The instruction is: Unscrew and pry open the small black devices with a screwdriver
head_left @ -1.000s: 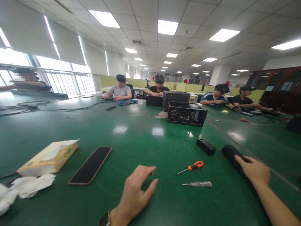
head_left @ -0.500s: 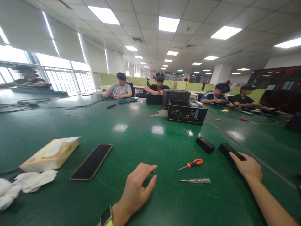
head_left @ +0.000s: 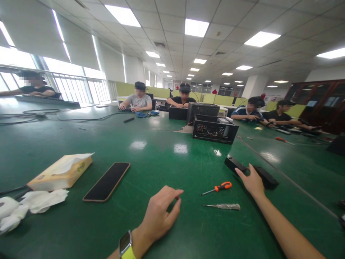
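My left hand (head_left: 161,210) rests on the green tabletop with nothing in it, thumb and fingers curved and slightly apart. A watch with a yellow-green band (head_left: 125,244) is on that wrist. On the right, my right hand (head_left: 253,182) has its thumb and fingers around the near end of a black oblong block (head_left: 234,165), which lies on the table. A second black block (head_left: 266,178) lies just right of this hand, partly covered by it. Between my hands lie an orange-and-black screwdriver (head_left: 223,186) and a clear-handled screwdriver (head_left: 228,206).
A smartphone (head_left: 107,182), a tissue pack (head_left: 63,172) and crumpled tissues (head_left: 44,200) lie at left. Black computer cases (head_left: 215,131) stand farther back. Cables (head_left: 40,115) run across the far left. Several people sit around the table; a red screwdriver (head_left: 280,139) lies at far right.
My right hand has let go of the right-hand black block and moved left to the other one. My left hand has stayed nearly in place. The view has shifted slightly.
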A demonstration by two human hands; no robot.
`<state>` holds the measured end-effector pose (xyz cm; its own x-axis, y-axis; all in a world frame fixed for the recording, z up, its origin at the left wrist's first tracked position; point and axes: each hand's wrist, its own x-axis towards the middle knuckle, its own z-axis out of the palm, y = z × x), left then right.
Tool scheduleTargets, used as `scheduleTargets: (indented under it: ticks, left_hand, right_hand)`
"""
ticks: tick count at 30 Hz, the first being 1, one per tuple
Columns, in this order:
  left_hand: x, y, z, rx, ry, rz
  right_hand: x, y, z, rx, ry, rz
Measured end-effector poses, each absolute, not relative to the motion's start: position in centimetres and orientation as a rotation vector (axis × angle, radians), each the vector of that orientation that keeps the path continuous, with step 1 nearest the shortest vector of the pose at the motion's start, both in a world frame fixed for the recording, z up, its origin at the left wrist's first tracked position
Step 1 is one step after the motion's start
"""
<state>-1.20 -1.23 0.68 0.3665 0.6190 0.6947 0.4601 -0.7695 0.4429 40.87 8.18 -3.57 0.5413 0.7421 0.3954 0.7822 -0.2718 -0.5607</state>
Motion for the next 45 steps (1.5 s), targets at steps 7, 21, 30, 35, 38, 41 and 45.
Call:
scheduleTargets:
  ticks: [7,21,30,35,38,41,45]
  left_hand:
    - [-1.3,-1.3,0.8,2.467,1.002,1.337]
    - [-1.7,-1.2,1.1,2.538,0.931,1.005]
    - [-1.7,-1.3,1.5,2.471,0.967,0.96]
    - [-1.6,-1.4,1.3,2.439,0.965,0.991]
    - [-1.5,-1.3,1.2,2.468,0.959,1.011]
    - [-1.5,-1.2,1.1,2.484,0.952,1.025]
    - [-1.5,-1.3,1.1,2.499,0.925,1.025]
  right_hand:
    - [38.5,6.3,-0.8,-1.875,-1.286,0.148]
    - [22.1,-3.3,1.7,-1.233,-2.33,0.688]
    - [31.3,1.9,1.0,-1.436,-2.124,0.443]
    - [33.6,3.3,0.0,-1.497,-2.036,0.526]
    - [33.3,3.1,0.3,-1.445,-1.949,0.614]
    - [32.2,2.3,1.0,-1.381,-1.851,0.688]
    - [30.9,1.1,1.9,-1.297,-1.846,0.773]
